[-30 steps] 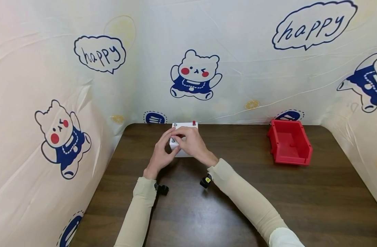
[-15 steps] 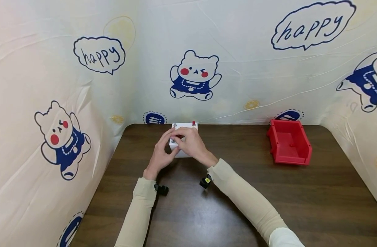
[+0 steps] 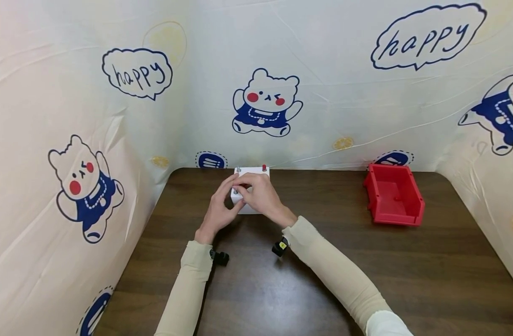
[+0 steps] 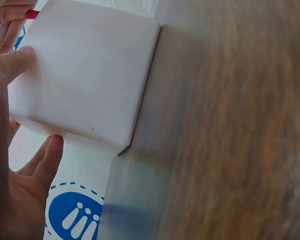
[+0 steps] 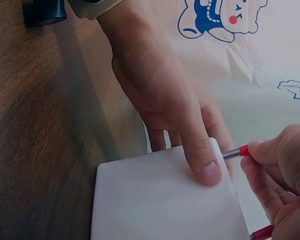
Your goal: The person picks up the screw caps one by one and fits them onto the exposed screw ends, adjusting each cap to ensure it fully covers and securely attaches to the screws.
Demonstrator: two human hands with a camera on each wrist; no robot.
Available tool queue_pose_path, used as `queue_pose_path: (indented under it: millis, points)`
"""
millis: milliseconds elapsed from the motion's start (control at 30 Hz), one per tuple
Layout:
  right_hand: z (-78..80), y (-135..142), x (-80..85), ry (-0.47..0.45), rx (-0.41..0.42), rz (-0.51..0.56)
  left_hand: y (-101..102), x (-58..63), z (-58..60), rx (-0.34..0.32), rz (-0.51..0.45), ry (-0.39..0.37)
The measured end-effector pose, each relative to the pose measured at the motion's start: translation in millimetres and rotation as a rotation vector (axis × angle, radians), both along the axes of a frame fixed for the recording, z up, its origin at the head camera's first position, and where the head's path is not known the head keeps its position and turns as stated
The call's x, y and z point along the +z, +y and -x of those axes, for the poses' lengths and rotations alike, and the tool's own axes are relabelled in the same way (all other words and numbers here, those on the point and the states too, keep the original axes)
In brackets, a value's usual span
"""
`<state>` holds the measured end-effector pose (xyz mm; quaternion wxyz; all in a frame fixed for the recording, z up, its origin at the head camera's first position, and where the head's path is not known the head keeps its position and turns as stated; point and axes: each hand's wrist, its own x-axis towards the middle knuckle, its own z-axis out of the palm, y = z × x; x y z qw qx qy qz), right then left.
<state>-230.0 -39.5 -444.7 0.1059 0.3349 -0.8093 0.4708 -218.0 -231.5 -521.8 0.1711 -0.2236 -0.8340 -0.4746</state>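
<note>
A white box (image 3: pixel 251 209) stands at the far edge of the table, with thin metal posts on its top. My left hand (image 3: pixel 218 209) grips its left side, the thumb (image 5: pixel 209 172) lying on the near face in the right wrist view. With thumb and forefinger my right hand (image 5: pixel 290 170) pinches a small red cap (image 5: pixel 244 150) at the end of a metal post (image 5: pixel 231 154) near the left hand. Another red cap (image 5: pixel 262 233) shows lower in that view. At the box's far left corner a post (image 3: pixel 238 169) is bare; a red cap (image 3: pixel 264 167) tops the far right one.
A red plastic bin (image 3: pixel 395 193) rests on the right part of the brown wooden table (image 3: pixel 323 275). Behind the table and along both sides hangs a printed cloth (image 3: pixel 315 60). Small black cameras (image 3: pixel 279 246) are strapped at both wrists.
</note>
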Motion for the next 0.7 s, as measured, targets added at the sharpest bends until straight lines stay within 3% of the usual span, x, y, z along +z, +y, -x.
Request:
queue_pose_path:
  millis: [100,200,300,467,700]
  points:
    - [0.3,0.1,-0.5,0.006,-0.002,-0.001,1.0,-0.3,0.5,-0.003,-0.009,-0.001]
    - [0.3,0.1,-1.0,0.012,-0.007,-0.007,5.3,8.6,-5.2,-0.016,-0.025,-0.004]
    - [-0.2,-0.2,-1.2,0.017,-0.009,-0.013,6.8,10.3,-6.4,-0.024,-0.039,-0.007]
    - [-0.1,-0.3,-0.8,0.020,-0.005,-0.013,1.6,-1.9,0.9,-0.008,-0.021,0.014]
    - [0.2,-0.2,-0.3,0.016,0.001,-0.017,0.1,-0.5,0.6,-0.009,0.006,0.017]
